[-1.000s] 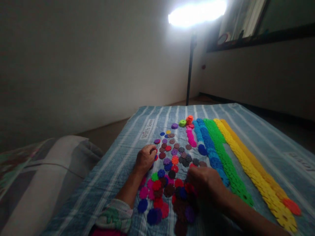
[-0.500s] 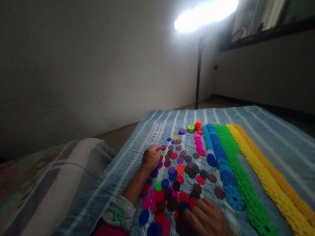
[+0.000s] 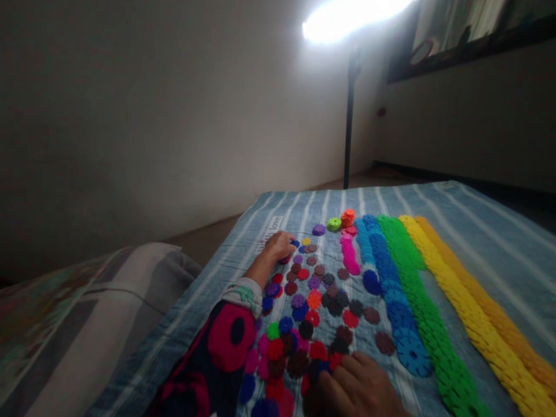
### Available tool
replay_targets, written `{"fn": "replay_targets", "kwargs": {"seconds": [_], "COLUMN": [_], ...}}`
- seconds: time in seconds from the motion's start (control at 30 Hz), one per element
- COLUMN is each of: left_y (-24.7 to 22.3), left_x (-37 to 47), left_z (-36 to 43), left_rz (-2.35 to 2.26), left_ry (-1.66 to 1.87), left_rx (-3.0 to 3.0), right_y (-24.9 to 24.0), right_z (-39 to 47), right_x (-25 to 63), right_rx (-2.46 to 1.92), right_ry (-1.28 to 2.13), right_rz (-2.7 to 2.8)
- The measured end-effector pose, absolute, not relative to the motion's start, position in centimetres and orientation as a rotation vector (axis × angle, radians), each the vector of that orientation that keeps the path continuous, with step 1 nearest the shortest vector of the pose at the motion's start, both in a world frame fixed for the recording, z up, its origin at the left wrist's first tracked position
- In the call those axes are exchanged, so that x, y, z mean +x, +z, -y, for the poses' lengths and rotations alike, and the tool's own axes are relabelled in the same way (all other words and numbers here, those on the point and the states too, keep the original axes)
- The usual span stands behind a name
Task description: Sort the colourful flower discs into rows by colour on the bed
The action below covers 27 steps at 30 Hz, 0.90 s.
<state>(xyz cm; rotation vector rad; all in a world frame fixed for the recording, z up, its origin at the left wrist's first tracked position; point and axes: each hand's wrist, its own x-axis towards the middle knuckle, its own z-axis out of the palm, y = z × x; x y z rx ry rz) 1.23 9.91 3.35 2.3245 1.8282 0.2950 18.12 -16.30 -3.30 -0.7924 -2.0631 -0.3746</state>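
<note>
My left hand (image 3: 280,245) reaches to the far left of the scattered notched plastic discs. Its fingertips close on a small blue disc (image 3: 295,244) lying by a yellow disc (image 3: 306,241). A purple-red disc (image 3: 284,260) shows partly under that hand. Low in the view, my right hand (image 3: 362,385) is closed, knuckles up, over the near discs. Dark blue (image 3: 324,366) shows at its fingertips, but what lies inside the grip is hidden. Around both hands lie loose brown discs (image 3: 297,362), red discs (image 3: 318,350) and black discs (image 3: 306,329).
Overlapping rows of green discs (image 3: 412,272), yellow discs (image 3: 456,295), orange discs (image 3: 490,307) and blue discs (image 3: 391,284) run along the right. A pink row (image 3: 350,255) and an orange stack (image 3: 348,218) stand farther back. Striped cloth (image 3: 486,243) lies beneath. A lit lamp (image 3: 356,20) stands behind.
My left hand has moved forward and slightly right, from the purple-red disc to the small blue disc. My right hand stays nearly in place; the view has shifted slightly.
</note>
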Motion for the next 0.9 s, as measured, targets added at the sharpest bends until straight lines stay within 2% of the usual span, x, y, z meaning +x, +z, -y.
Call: {"fn": "replay_targets", "kwargs": {"seconds": [0.13, 0.43, 0.67, 0.9], "left_y": [3.1, 2.2, 3.8, 3.3], "left_x": [1.3, 0.4, 0.7, 1.8], "left_z": [-10.5, -10.0, -7.8, -8.2], "left_rz": [-1.775, -1.583, -1.490, -1.612], "left_ry": [0.293, 0.721, 0.629, 0.530], "left_rx": [2.356, 1.920, 1.790, 2.064], "right_y": [-2.2, -2.4, -3.0, -3.3], "right_z": [16.8, 17.3, 16.9, 16.8], "right_x": [18.7, 18.6, 18.1, 17.9], "right_rx": [-0.899, -0.928, -0.906, -0.917], "right_ry": [-0.186, -0.042, -0.168, -0.180], "right_rz": [2.104, 2.154, 2.123, 2.107]}}
